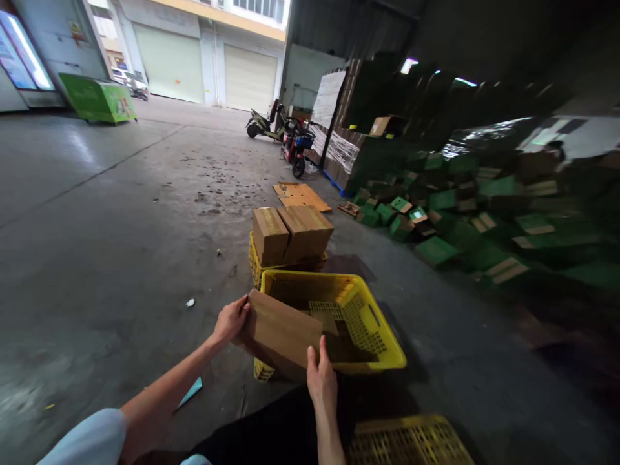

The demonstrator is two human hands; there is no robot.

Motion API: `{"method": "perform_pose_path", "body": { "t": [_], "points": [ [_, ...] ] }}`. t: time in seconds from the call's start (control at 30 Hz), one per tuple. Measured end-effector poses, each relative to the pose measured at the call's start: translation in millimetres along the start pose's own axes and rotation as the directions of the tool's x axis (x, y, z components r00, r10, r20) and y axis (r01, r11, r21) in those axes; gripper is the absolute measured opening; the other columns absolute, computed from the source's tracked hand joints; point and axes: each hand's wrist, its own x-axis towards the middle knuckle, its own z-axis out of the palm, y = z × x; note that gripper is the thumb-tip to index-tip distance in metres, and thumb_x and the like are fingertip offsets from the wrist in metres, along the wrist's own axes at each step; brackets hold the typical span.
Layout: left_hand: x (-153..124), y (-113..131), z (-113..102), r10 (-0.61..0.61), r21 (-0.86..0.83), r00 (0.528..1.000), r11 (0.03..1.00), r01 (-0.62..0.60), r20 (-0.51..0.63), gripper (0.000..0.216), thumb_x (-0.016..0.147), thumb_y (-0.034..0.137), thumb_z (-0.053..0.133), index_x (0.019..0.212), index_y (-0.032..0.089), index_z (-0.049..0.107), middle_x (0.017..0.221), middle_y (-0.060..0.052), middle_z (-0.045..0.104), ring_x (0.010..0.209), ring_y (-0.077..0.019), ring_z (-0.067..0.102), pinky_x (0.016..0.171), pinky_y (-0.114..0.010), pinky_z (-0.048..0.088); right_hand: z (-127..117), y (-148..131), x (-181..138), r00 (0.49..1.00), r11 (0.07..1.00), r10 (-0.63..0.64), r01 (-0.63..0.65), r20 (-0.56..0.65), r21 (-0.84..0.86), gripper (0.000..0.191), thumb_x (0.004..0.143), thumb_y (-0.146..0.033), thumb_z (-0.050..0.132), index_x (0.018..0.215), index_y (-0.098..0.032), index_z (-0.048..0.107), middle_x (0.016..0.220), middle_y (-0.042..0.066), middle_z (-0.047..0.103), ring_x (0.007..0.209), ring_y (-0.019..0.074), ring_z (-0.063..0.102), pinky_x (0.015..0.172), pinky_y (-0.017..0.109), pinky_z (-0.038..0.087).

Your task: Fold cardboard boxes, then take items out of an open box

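Note:
Between my two hands is a closed brown cardboard box (285, 328), tilted over the near left side of a yellow plastic crate (375, 310). My left hand (231, 321) grips its far left end, and my right hand (321, 373) presses on its near right end with the fingers up along the side. Inside the crate a piece of cardboard (328, 321) is partly visible; the held box hides the rest of that side. Just beyond, two more cardboard boxes (306, 229) sit side by side on another yellow crate (256, 261).
Flattened cardboard (303, 195) lies on the floor ahead. To the right spreads a blurred heap of green boxes (438, 252). Another yellow crate (411, 442) is at the bottom edge. Parked scooters (294, 145), a wrapped pallet stack (339, 148) and a green chest (99, 98) stand farther off.

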Motion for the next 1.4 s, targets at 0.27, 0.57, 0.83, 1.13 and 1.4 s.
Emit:
{"method": "perform_pose_path", "body": {
  "t": [0.27, 0.57, 0.83, 1.13, 1.4],
  "points": [
    [-9.2, 39.1, -35.8, 0.156, -0.108, 0.988, 0.982, -0.156, -0.003, 0.041, 0.098, 0.036, 0.044, 0.126, 0.019, 0.069, 0.115, -0.008, 0.076, 0.098, -0.0230, 0.071, 0.082, -0.029, 0.053, -75.0, -19.6, -35.4, 0.998, 0.999, 0.028, -0.029, -0.050, -0.035, 0.071, 0.097, -0.057, 0.035, 0.156, -0.018, 0.036, 0.131, 0.014, 0.067, 0.115, 0.0293, 0.066, 0.095, 0.037, 0.049],
    [-41.7, 82.1, -8.4, 0.296, -0.187, 0.954, 0.940, -0.284, 0.038, 0.037, 0.098, 0.039, 0.046, 0.120, 0.021, 0.068, 0.105, -0.006, 0.077, 0.090, -0.0215, 0.071, 0.078, -0.028, 0.051, -123.2, 5.5, -82.8, 0.974, 0.993, 0.080, -0.096, -0.212, -0.066, 0.074, 0.094, -0.061, 0.040, 0.156, -0.020, 0.036, 0.142, 0.013, 0.060, 0.121, 0.0309, 0.063, 0.095, 0.038, 0.049],
    [-92.0, 151.6, 56.4, 0.536, -0.171, 0.816, 0.844, -0.509, 0.215, 0.048, 0.100, 0.040, 0.044, 0.142, 0.017, 0.051, 0.124, -0.012, 0.069, 0.106, -0.0233, 0.067, 0.089, -0.030, 0.051, -161.6, 78.9, -132.8, 0.847, 0.944, 0.313, -0.326, -0.429, 0.047, 0.082, 0.089, -0.067, 0.042, 0.155, -0.018, 0.039, 0.134, 0.017, 0.065, 0.116, 0.0349, 0.065, 0.090, 0.040, 0.050],
    [-203.6, 176.9, 171.1, 0.558, -0.128, 0.405, 0.686, -0.716, 0.724, 0.118, 0.073, 0.063, 0.073, 0.162, 0.021, 0.008, 0.158, -0.026, 0.027, 0.141, -0.0461, 0.037, 0.109, -0.050, 0.038, -130.1, 183.4, -260.3, 0.611, 0.809, 0.574, -0.525, -0.545, 0.265, 0.086, 0.090, -0.073, 0.033, 0.157, -0.020, 0.032, 0.150, 0.013, 0.052, 0.132, 0.0318, 0.055, 0.103, 0.041, 0.045],
    [-255.0, 89.7, 250.1, 0.658, -0.048, 0.283, 0.437, -0.898, 0.698, 0.094, 0.081, 0.064, 0.067, 0.158, 0.027, 0.028, 0.167, -0.023, 0.004, 0.146, -0.0517, 0.024, 0.110, -0.060, 0.032, -24.9, 245.8, -307.3, 0.554, 0.701, 0.704, -0.645, -0.445, 0.306, 0.091, 0.094, -0.070, 0.024, 0.159, -0.006, 0.020, 0.149, 0.022, 0.050, 0.130, 0.0340, 0.057, 0.103, 0.044, 0.046]
  ]
}}
